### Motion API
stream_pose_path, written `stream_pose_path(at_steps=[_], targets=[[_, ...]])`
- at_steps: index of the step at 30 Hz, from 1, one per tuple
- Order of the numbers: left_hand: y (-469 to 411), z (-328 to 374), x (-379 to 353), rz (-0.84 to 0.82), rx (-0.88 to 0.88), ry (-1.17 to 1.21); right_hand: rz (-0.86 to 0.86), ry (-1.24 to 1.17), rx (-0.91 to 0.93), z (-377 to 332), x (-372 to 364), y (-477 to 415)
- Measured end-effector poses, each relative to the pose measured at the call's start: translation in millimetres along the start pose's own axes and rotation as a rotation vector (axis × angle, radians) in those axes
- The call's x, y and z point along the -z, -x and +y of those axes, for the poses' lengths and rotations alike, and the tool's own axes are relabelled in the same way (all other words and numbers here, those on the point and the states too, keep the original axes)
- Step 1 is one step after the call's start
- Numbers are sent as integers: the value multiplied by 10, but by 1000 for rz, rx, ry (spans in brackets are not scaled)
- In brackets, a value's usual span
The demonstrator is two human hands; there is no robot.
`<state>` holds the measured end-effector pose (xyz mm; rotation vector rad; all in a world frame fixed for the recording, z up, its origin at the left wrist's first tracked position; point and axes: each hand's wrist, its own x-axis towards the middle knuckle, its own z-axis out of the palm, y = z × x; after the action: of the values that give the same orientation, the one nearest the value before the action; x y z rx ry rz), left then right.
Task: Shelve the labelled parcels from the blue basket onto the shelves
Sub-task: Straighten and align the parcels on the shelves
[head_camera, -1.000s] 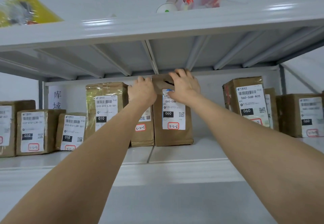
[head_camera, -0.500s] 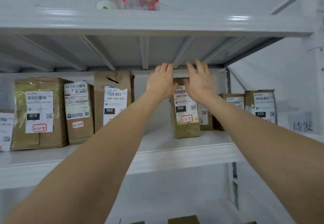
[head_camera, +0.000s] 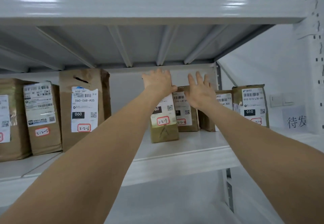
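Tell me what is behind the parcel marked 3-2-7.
A second parcel, labelled 010-L30, stands just behind the 3-2-7 parcel, to its right. The left hand hides the 3-2-7 parcel's top; what lies directly behind there cannot be seen.

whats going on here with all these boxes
A person is reaching up to a white shelf where labelled parcels stand upright. The left hand, fingers straight, is at the top of the parcel marked 3-2-7; the right hand is open in front of the next parcel. Neither hand grips anything.
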<state>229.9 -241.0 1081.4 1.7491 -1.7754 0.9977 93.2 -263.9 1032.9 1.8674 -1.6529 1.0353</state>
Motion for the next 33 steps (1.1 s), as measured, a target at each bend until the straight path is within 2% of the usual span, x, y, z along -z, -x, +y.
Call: stream_pose_path(at_steps=[7,11,14,20,28,33], targets=[[-5,-416,-128,34,-16,-64,-3,40,85,-316,-334,-285],[48,-508,-180,15,3,-33,-81,85,64,-383,-426,-317],[82,-555,-177,-26,25,34,-13,5,57,-411,-386,-299],[145,-608,-132,-31,53,52,-17,-158,45,-417,-338,-275],[231,-763,-125,-11,77,34,27,-175,71,-574,-294,-216],[217,-775,-167,-14,87,103,-67,-347,68,-617,-343,-248]])
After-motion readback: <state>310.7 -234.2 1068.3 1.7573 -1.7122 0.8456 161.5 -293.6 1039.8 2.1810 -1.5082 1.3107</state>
